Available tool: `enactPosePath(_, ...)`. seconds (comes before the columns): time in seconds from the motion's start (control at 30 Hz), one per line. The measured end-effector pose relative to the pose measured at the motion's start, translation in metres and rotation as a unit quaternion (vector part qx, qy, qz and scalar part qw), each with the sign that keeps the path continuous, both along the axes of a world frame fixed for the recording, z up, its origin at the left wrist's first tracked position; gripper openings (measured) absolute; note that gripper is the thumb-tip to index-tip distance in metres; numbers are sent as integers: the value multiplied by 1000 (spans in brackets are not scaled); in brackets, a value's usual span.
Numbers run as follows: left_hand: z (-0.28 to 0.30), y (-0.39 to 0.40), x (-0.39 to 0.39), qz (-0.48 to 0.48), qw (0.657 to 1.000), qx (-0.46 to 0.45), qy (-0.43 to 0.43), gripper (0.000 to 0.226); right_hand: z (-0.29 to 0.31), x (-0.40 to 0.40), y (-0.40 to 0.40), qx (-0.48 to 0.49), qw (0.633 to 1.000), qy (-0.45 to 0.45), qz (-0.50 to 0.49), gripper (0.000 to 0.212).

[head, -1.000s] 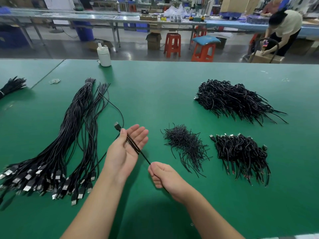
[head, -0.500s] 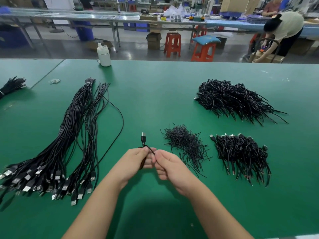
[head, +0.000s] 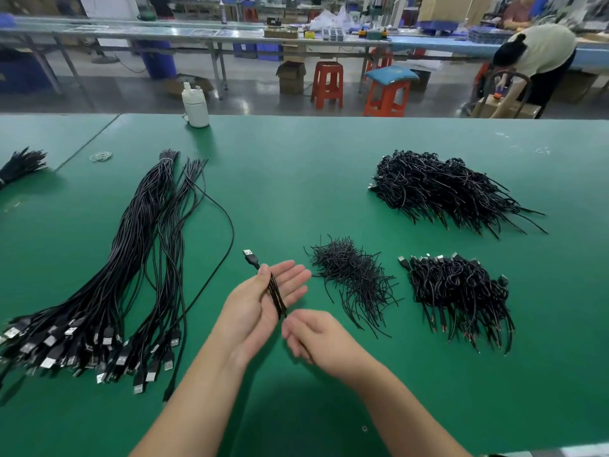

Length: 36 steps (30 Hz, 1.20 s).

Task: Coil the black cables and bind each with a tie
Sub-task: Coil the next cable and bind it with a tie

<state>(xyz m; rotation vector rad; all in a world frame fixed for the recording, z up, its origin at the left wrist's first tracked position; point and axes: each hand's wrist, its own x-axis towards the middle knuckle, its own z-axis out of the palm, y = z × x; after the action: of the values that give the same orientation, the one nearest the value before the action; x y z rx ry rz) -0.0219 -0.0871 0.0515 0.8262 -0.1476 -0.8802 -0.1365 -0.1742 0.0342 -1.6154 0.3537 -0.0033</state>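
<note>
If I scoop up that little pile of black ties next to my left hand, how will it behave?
The pile of ties looks like many thin separate strands splayed outward, so it would probably shed strands rather than lift as one clump. Each strand looks light and slightly springy, holding a bend. Pushed across the green table, it would likely smear apart.

White bottle (head: pixel 195 107) at table (head: pixel 296 153) far edge.
</note>
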Motion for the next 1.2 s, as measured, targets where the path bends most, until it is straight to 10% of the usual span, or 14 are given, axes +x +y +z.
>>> enactPosePath(0.2,9,4,-7,-41,997,32,-64,31,-4,-7,0,-104,995,10,6,21)
enactPosePath(0.4,3,3,-12,-111,989,35,-91,28,-4,-5,-1,93,993,-67,-24,27)
enactPosePath(0.63,10,3,-18,-157,981,52,-99,31,-8,-5,-3,64,991,-75,-96,32)
enactPosePath(1.2,21,22,0,-310,873,164,-341,33,-7,-14,-8,-194,966,-53,-161,27)
